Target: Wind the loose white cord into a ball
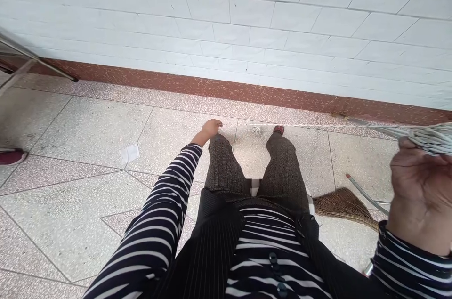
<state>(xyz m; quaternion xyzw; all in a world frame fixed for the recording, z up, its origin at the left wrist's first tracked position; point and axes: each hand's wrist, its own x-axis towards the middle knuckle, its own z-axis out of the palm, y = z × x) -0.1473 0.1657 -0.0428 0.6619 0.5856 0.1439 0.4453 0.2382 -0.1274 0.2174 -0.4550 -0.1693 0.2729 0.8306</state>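
Observation:
My left hand (pixel 212 127) is by my left knee, its fingers pinched on one end of a thin pale cord (pixel 310 125). The cord runs nearly level across to the right, past my knees. At the right edge, my right hand (pixel 420 181) is raised, palm side showing, with its fingers closed on a thick bundle of pale cord (pixel 432 136). Part of that bundle lies outside the view. Below the stretched line, a small pale tangle (pixel 256 130) rests on the floor between my feet.
A straw broom (pixel 344 202) lies right of my seat, near a pale tube (pixel 365 194). White paper (pixel 130 153) lies on the tiles at left. Metal furniture legs (pixel 45 63) and another person's red shoe (pixel 13 157) are far left. A tiled wall (pixel 243 35) stands ahead.

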